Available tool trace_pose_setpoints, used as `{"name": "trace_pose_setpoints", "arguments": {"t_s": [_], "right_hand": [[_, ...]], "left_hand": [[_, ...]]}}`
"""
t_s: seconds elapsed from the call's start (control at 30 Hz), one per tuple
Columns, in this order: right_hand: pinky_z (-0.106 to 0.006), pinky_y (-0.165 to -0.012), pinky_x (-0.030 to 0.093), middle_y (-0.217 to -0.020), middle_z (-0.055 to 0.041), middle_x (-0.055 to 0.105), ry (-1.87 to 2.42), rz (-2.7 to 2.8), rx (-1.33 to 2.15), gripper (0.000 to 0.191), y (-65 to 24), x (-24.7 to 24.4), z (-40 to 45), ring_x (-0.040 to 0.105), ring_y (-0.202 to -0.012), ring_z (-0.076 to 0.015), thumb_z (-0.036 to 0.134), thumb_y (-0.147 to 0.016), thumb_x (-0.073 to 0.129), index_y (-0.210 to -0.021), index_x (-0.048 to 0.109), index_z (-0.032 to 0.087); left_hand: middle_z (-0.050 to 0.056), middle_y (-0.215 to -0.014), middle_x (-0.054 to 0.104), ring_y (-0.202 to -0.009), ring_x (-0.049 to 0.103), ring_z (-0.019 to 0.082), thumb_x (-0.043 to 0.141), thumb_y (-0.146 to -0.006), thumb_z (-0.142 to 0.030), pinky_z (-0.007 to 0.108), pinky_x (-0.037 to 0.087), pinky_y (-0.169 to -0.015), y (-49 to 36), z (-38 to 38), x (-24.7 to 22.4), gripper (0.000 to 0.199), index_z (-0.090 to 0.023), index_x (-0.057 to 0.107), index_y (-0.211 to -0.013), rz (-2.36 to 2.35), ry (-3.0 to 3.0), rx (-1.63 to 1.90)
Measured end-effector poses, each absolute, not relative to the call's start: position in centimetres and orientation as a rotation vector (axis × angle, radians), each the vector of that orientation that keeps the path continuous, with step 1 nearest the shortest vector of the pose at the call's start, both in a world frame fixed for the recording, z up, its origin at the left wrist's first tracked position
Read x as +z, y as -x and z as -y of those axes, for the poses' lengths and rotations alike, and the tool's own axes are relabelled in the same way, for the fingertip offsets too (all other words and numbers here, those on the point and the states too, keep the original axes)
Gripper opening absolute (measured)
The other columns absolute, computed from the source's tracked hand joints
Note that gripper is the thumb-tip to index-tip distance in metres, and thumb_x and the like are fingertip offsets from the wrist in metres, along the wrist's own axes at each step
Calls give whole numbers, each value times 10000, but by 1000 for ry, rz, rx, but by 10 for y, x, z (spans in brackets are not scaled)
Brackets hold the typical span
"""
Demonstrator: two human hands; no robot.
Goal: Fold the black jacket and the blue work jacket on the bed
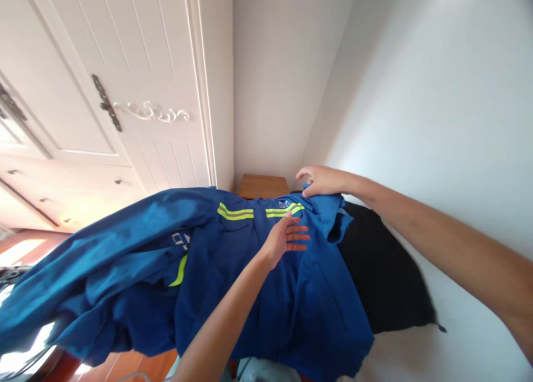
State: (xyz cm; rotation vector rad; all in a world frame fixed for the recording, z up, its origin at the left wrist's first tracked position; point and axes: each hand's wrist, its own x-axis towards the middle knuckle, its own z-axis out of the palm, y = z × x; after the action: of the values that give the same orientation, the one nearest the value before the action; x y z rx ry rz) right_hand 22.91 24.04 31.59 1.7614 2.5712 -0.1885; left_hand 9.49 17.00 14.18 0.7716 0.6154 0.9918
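A blue work jacket (237, 265) with yellow-green and grey reflective strips lies spread out in front of me. One long sleeve (137, 221) stretches to the left; at the right the other is folded back, and its cuff end (342, 221) shows. My left hand (283, 240) is over the right chest, fingers stretched apart and nothing held; whether it touches the cloth I cannot tell. At the jacket's upper right shoulder is my right hand (318, 181), its thumb against the fabric and a gap between thumb and bent fingers.
Black cloth (383, 271) with a small cord end sticks out from beneath the jacket's right side. A white wardrobe (158, 82) stands at the left, a pale wall (449, 104) at the right. Behind the jacket is a brown wooden surface (264, 186). Reddish wooden floor (137, 365) shows below.
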Motion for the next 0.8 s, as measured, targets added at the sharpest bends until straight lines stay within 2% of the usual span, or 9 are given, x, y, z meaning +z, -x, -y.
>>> {"name": "trace_pose_setpoints", "arguments": {"t_s": [0.07, 0.13, 0.2, 0.27, 0.33, 0.4, 0.53, 0.7, 0.8], "right_hand": [[-244, -812, 521, -1161, -89, 694, -1610, -2614, -320, 655, -197, 296, -223, 675, -1002, -228, 248, -728, 751, -1354, 570, 180], [-245, -744, 540, -1142, -86, 699, -1450, -2565, -663, 707, -176, 274, -206, 700, -888, -203, 320, -767, 746, -1421, 509, 197], [-253, -664, 555, -1150, -84, 698, -1264, -2425, -1087, 783, -167, 253, -195, 712, -789, -182, 420, -821, 707, -1508, 388, 221], [-276, -656, 564, -1141, -90, 703, -1185, -2366, -1252, 761, -171, 231, -196, 719, -759, -184, 459, -877, 642, -1533, 342, 215], [-311, -756, 563, -1094, -98, 719, -1314, -2525, -1024, 608, -187, 212, -210, 723, -830, -213, 399, -909, 607, -1457, 469, 176], [-349, -912, 522, -1110, -119, 717, -1536, -2718, -586, 441, -212, 194, -231, 698, -991, -255, 304, -914, 589, -1325, 604, 144], [-397, -1093, 414, -1349, -171, 600, -1884, -2727, -54, 420, -270, 162, -268, 572, -1247, -299, 269, -925, 555, -1309, 614, 113], [-441, -1192, 292, -1505, -207, 435, -1733, -2693, -4, 573, -300, 122, -281, 369, -1433, -320, 406, -950, 537, -1415, 524, 73], [-484, -1194, 283, -1515, -185, 429, -1586, -2722, -135, 632, -286, 103, -286, 343, -1445, -334, 510, -949, 519, -1441, 508, 114]], "left_hand": [[143, -1106, 674, -894, 690, 256, 485, -880, -699, 366, 586, -671, -76, -145, 140, 642, -152, 573, -1204, -574, -664, 1015], [125, -1105, 678, -889, 692, 254, 487, -859, -736, 365, 584, -670, -58, -126, 134, 684, -182, 567, -1252, -554, -598, 1039], [118, -1099, 696, -942, 693, 262, 563, -845, -694, 357, 578, -727, -44, -110, 123, 657, -193, 589, -1269, -579, -548, 1029], [108, -1076, 717, -980, 691, 264, 697, -807, -574, 340, 568, -771, -34, -97, 110, 580, -186, 626, -1232, -679, -506, 1011], [88, -1006, 732, -914, 700, 248, 795, -741, -445, 324, 569, -730, -28, -87, 95, 497, -178, 657, -1138, -807, -472, 1002], [60, -895, 728, -782, 694, 213, 833, -691, -355, 307, 568, -650, -26, -78, 79, 427, -170, 659, -1033, -892, -440, 1004], [12, -701, 666, -597, 631, 146, 830, -654, -287, 273, 553, -561, -26, -61, 55, 343, -144, 647, -906, -963, -348, 1020], [59, -760, 705, -635, 660, 178, 826, -656, -354, 287, 559, -564, -30, -41, 39, 432, -115, 691, -990, -989, -389, 977], [84, -810, 724, -682, 680, 201, 841, -648, -408, 301, 571, -596, -33, -33, 27, 505, -103, 710, -1028, -1027, -414, 974]]}}
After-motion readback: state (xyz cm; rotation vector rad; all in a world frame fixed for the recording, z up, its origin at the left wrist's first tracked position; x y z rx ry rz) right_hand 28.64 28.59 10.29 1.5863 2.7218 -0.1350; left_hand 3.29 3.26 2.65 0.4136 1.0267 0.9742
